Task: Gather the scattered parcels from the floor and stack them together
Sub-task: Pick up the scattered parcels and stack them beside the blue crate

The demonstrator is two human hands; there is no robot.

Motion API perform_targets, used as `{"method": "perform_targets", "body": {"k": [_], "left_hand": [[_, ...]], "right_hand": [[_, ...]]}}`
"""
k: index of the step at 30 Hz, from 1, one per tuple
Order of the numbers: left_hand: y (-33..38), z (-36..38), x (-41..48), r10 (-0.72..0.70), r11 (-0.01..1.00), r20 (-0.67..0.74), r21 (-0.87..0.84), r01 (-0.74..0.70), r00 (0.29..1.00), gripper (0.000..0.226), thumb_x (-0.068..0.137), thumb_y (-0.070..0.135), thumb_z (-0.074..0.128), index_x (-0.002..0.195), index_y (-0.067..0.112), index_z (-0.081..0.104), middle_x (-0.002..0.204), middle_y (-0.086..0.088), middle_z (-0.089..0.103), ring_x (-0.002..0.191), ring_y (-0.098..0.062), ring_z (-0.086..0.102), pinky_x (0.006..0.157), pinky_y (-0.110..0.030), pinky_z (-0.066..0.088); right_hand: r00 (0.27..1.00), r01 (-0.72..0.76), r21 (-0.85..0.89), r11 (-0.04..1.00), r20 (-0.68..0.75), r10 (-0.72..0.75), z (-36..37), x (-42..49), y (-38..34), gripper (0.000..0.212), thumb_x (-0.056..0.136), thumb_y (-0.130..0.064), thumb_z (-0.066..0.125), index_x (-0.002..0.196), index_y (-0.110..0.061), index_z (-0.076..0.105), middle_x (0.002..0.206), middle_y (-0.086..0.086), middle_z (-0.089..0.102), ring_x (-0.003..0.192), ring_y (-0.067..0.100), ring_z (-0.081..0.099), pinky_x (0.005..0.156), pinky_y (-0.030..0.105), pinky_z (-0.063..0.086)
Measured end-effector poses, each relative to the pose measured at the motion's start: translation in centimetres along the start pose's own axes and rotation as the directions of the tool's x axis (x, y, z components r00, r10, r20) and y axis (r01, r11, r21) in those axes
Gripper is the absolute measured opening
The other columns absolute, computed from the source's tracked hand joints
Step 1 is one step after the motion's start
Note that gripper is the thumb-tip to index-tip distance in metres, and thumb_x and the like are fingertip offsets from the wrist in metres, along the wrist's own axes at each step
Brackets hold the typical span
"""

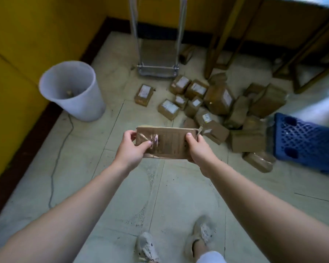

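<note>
Left hand point(130, 149) grips left end of flat brown parcel point(169, 143), thumb on the taped face; right hand point(197, 149) grips the right end, parcel spanning between both, held above the floor; parcel pile point(217, 109) lies on floor beyond, blue crate point(308, 141) far right

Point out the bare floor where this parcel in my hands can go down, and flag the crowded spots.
Bare floor lies between the white bucket and the lone parcel, and a wide stretch under the held parcel, before the shoes. Crowded: the parcel heap from the hand truck to the blue crate.
</note>
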State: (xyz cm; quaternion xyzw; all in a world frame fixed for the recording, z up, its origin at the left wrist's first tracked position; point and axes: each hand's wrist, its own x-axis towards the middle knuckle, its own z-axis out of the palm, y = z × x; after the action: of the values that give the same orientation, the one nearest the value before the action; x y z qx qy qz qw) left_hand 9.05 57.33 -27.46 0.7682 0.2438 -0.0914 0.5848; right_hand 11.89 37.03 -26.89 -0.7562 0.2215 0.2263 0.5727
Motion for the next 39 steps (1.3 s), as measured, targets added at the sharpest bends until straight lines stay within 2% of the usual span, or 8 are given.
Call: {"method": "perform_targets", "body": {"k": [5, 9, 12, 16, 20, 29, 33, 39], "left_hand": [[11.2, 1.7, -4.2, 0.229, 0.972, 0.075, 0.030, -0.232, 0.971, 0.045, 0.072, 0.043, 0.071, 0.109, 0.031, 0.047, 0.122, -0.004, 0.056, 0.107, -0.024, 0.059, 0.094, -0.046, 0.048], [19.3, 6.3, -7.1, 0.378, 0.919, 0.185, 0.046, -0.392, 0.907, 0.060, 0.089, 0.043, 0.059, 0.140, 0.020, 0.038, 0.132, -0.002, 0.053, 0.110, -0.015, 0.055, 0.091, -0.034, 0.049], [25.1, 10.2, -9.5, 0.407, 0.889, 0.297, 0.090, -0.450, 0.864, 0.083, 0.079, 0.063, 0.054, 0.147, 0.024, 0.028, 0.141, -0.001, 0.047, 0.122, -0.021, 0.050, 0.099, -0.044, 0.046], [31.0, 15.7, -12.2, 0.492, 0.842, 0.407, 0.002, -0.539, 0.770, 0.082, 0.077, 0.061, 0.063, 0.145, 0.024, 0.035, 0.127, 0.000, 0.060, 0.106, -0.015, 0.062, 0.087, -0.035, 0.054], [34.9, 21.5, -13.7, 0.521, 0.814, 0.418, 0.019, -0.581, 0.744, 0.057, 0.073, 0.051, 0.074, 0.123, 0.037, 0.051, 0.119, 0.005, 0.058, 0.102, -0.017, 0.063, 0.079, -0.034, 0.057], [40.2, 32.3, -11.4, 0.436, 0.895, 0.493, -0.153, -0.419, 0.752, 0.074, 0.081, 0.040, 0.070, 0.140, 0.032, 0.027, 0.121, -0.008, 0.063, 0.101, -0.025, 0.066, 0.092, -0.048, 0.051], [43.0, 37.9, -8.8, 0.419, 0.903, 0.585, -0.188, -0.386, 0.695, 0.073, 0.086, 0.041, 0.065, 0.143, 0.046, 0.020, 0.114, -0.004, 0.066, 0.095, -0.022, 0.069, 0.092, -0.049, 0.051], [47.1, 47.7, -7.7, 0.305, 0.933, 0.749, -0.112, -0.341, 0.588, 0.057, 0.085, 0.049, 0.062, 0.133, 0.037, 0.033, 0.101, -0.008, 0.071, 0.090, -0.026, 0.070, 0.087, -0.051, 0.053]], "right_hand": [[0.980, 0.176, 0.049, 0.983, -0.106, -0.170, -8.7, -5.3, -7.0, 0.045, 0.096, -0.048, 0.042, 0.137, -0.029, 0.036, 0.120, -0.002, 0.055, 0.100, 0.014, 0.056, 0.083, 0.038, 0.052], [0.943, 0.318, 0.025, 0.948, -0.115, -0.313, -17.2, -9.1, -10.0, 0.044, 0.091, -0.048, 0.055, 0.129, -0.033, 0.039, 0.108, -0.012, 0.058, 0.089, 0.005, 0.058, 0.060, 0.018, 0.046], [0.897, 0.408, -0.005, 0.913, -0.185, -0.402, -24.1, -11.6, -11.5, 0.055, 0.088, -0.045, 0.062, 0.135, -0.034, 0.035, 0.110, -0.014, 0.052, 0.089, 0.003, 0.055, 0.061, 0.017, 0.045], [0.846, 0.452, -0.060, 0.890, -0.290, -0.449, -32.5, -14.4, -12.9, 0.078, 0.069, -0.066, 0.062, 0.134, -0.027, 0.043, 0.116, -0.005, 0.059, 0.102, 0.015, 0.059, 0.076, 0.034, 0.055], [0.786, 0.504, -0.032, 0.863, -0.396, -0.474, -39.2, -15.1, -12.9, 0.030, 0.085, -0.056, 0.060, 0.099, -0.029, 0.059, 0.097, -0.003, 0.071, 0.088, 0.013, 0.069, 0.074, 0.034, 0.058], [0.729, 0.543, 0.003, 0.839, -0.498, -0.470, -47.9, -12.0, -12.6, 0.013, 0.088, -0.049, 0.060, 0.093, -0.039, 0.055, 0.094, -0.008, 0.069, 0.077, 0.005, 0.068, 0.058, 0.019, 0.050], [0.785, 0.493, 0.111, 0.863, -0.485, -0.386, -51.7, -9.6, -13.1, 0.030, 0.083, -0.044, 0.067, 0.103, -0.049, 0.044, 0.105, -0.011, 0.058, 0.095, 0.014, 0.057, 0.067, 0.033, 0.047], [0.699, 0.474, 0.096, 0.875, -0.645, -0.308, -59.9, -8.7, -11.4, 0.034, 0.078, -0.046, 0.071, 0.106, -0.040, 0.052, 0.104, -0.009, 0.061, 0.095, 0.012, 0.061, 0.073, 0.029, 0.050]]}}
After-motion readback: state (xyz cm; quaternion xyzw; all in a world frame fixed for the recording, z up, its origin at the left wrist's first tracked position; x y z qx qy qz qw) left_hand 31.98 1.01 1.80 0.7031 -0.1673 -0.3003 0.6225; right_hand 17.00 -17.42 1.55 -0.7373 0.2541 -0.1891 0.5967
